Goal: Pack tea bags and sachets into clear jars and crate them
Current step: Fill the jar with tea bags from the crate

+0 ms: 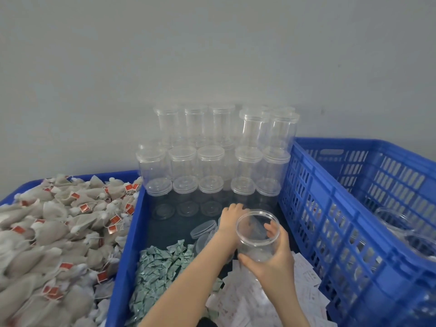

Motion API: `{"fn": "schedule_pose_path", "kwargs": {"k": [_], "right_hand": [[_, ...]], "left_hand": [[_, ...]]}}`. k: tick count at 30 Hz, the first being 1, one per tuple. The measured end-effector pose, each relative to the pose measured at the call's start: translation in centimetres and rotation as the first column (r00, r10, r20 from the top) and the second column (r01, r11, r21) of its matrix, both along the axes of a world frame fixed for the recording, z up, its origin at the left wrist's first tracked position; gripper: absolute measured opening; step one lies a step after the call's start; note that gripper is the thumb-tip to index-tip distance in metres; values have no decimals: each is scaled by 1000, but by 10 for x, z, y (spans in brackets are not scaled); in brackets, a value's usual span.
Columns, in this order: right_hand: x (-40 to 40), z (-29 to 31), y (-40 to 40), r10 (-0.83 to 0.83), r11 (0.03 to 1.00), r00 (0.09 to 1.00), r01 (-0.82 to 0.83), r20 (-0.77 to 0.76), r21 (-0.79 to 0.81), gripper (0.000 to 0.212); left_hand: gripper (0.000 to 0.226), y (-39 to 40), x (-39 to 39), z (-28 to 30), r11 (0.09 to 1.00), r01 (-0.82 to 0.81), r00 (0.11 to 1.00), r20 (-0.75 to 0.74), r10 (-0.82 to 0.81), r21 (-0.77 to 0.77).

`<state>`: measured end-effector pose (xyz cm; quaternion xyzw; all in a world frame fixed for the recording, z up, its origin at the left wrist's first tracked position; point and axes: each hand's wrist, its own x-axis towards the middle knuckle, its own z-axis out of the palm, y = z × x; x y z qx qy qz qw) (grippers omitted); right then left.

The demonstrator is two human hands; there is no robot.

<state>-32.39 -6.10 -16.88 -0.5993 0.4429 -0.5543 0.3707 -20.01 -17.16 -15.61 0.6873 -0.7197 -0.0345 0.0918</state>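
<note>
Head view looks down on my two bare arms over a blue tray (122, 246). My right hand (271, 258) grips an open clear jar (257, 234) from the near side, fingers curled round its wall and one fingertip hooked over the rim; the jar tilts its mouth toward me and sits above the tray, just left of the blue slatted crate (330, 208). My left hand (232, 217) reaches past the jar toward the far part of the tray, knuckles up; its fingertips are hidden behind the hand, so I cannot tell whether they grip anything. Beside that wrist lie a couple of loose clear lids (203, 228). Further back, lidded empty jars (212, 156) stand stacked in three tiers against the grey wall. Near my forearms a heap of small green sachets (162, 267) lies in the tray, and white paper sachets (304, 279) with red print lie under my right arm. To the left, a second blue tray holds a big pile of tea bags (54, 232) with red tags. Inside the crate at the right edge, clear jars (401, 227) are partly visible.
</note>
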Motion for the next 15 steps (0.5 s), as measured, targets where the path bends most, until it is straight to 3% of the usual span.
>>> {"fn": "schedule_pose_path", "kwargs": {"k": [4, 11, 15], "right_hand": [[26, 15, 9, 85, 996, 996, -85, 20, -20, 82], [81, 27, 33, 276, 961, 961, -276, -12, 0, 87], [107, 24, 50, 372, 928, 927, -372, -40, 18, 83]], "left_hand": [[19, 22, 37, 27, 996, -81, 995, -63, 79, -28], [18, 69, 113, 62, 988, -149, 989, 32, 148, 50], [25, 105, 155, 67, 968, -251, 968, -21, 250, -28]]}}
